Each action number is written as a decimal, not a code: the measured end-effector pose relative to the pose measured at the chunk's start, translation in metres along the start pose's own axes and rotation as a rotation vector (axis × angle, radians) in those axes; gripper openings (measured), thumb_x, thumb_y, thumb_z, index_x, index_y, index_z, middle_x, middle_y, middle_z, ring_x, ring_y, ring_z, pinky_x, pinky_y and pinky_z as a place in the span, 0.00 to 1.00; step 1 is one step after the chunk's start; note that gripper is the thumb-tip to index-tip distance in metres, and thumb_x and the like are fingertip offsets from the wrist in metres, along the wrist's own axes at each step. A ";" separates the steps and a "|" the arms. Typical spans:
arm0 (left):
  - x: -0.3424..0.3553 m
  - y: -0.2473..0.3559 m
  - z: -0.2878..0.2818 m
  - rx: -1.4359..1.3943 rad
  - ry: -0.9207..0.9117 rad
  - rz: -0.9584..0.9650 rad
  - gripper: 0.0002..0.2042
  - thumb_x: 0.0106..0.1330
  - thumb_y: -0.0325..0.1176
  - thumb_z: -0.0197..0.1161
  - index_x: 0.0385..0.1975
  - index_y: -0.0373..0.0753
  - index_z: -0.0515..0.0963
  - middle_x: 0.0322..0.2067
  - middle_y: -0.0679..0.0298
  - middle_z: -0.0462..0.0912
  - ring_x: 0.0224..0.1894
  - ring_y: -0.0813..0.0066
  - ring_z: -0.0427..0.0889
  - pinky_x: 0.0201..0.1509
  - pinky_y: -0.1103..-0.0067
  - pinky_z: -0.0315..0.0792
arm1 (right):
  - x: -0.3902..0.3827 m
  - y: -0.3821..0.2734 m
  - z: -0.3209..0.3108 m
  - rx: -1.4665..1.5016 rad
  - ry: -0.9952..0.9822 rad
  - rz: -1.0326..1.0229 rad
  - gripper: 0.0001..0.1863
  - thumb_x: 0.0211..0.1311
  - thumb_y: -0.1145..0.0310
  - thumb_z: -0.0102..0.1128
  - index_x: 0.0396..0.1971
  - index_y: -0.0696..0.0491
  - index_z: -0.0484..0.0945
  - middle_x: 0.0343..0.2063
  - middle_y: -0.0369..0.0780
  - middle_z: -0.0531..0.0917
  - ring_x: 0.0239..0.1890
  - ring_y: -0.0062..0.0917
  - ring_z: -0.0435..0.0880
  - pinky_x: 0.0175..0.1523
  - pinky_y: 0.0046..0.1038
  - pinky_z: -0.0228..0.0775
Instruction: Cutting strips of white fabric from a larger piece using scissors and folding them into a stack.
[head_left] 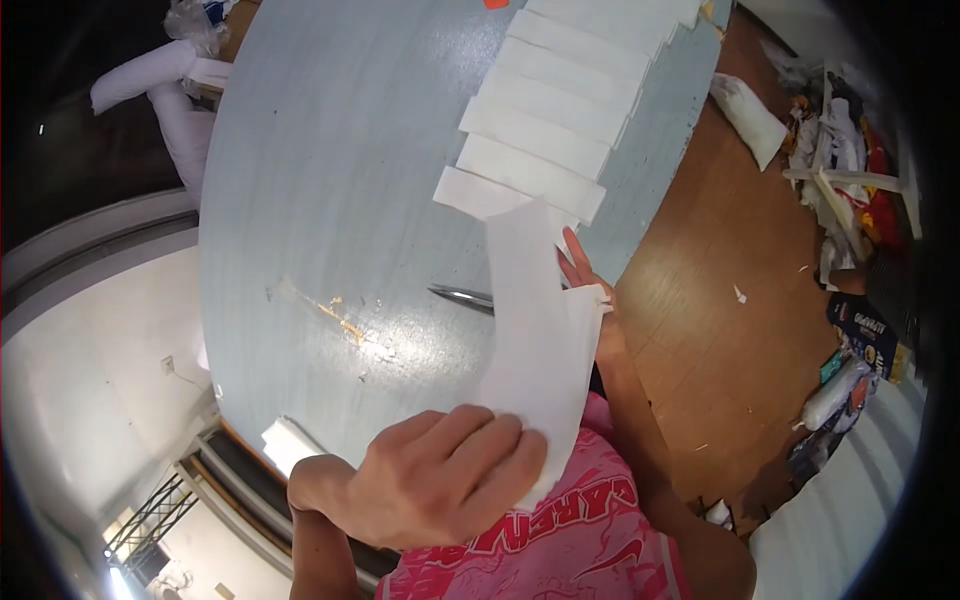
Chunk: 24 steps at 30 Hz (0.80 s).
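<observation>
My left hand [450, 470] is closed on the lower end of white sheets [530, 300] that look like paper, held above the table. My right hand [590, 285] is at their right side, partly hidden, supporting them with some fingers extended. Metal blades [460, 295], probably scissors, lie on the pale blue-grey table [300, 180], partly covered by the held sheets. Beyond my hands, several white rectangular pieces [555, 100] lie overlapped in a long row. A small white stack [285, 440] sits at the table's lower left edge.
White padded rolls [170, 120] and crumpled plastic [195, 25] are beyond the table's left edge. To the right, a white stuffed bag [745, 115], a cluttered wooden rack [840, 180] and packets [840, 390] are around the brown floor [720, 320]. A small orange piece [497, 3] is at the top.
</observation>
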<state>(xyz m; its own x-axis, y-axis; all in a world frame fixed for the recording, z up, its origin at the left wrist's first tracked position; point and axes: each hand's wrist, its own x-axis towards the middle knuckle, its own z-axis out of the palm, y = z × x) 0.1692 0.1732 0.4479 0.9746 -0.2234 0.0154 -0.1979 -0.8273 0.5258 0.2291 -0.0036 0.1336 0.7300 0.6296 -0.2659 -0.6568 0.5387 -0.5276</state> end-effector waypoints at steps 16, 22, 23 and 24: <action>-0.006 -0.032 -0.039 0.014 0.259 -0.618 0.12 0.64 0.37 0.71 0.33 0.34 0.81 0.28 0.60 0.84 0.31 0.71 0.83 0.35 0.79 0.77 | 0.005 -0.025 0.025 -0.232 -0.039 -0.047 0.09 0.62 0.80 0.67 0.38 0.53 0.77 0.50 0.43 0.85 0.50 0.29 0.85 0.64 0.36 0.73; -0.011 -0.236 0.095 -0.408 0.160 -0.775 0.17 0.62 0.33 0.73 0.47 0.31 0.80 0.34 0.60 0.85 0.38 0.76 0.80 0.46 0.77 0.76 | 0.012 0.011 0.011 -0.445 0.606 0.093 0.25 0.54 0.84 0.75 0.52 0.61 0.76 0.44 0.42 0.86 0.44 0.23 0.86 0.50 0.27 0.81; -0.014 -0.266 0.124 -0.420 0.188 -0.727 0.18 0.61 0.35 0.74 0.47 0.30 0.80 0.35 0.57 0.86 0.38 0.73 0.82 0.46 0.76 0.76 | 0.018 0.026 0.000 -0.503 0.664 0.047 0.27 0.54 0.82 0.76 0.54 0.62 0.75 0.44 0.43 0.86 0.44 0.25 0.86 0.50 0.27 0.80; -0.008 -0.287 0.149 -0.412 0.183 -0.735 0.20 0.60 0.35 0.74 0.48 0.30 0.80 0.35 0.56 0.86 0.38 0.71 0.82 0.46 0.75 0.76 | 0.027 0.037 -0.013 -0.566 0.733 -0.009 0.30 0.54 0.80 0.77 0.56 0.64 0.74 0.44 0.44 0.86 0.44 0.26 0.86 0.50 0.26 0.79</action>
<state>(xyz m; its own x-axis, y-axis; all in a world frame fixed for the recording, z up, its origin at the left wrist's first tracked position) 0.2026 0.3359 0.1705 0.8493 0.4111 -0.3312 0.5086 -0.4689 0.7221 0.2267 0.0260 0.0969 0.7983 0.0111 -0.6022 -0.6015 0.0667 -0.7961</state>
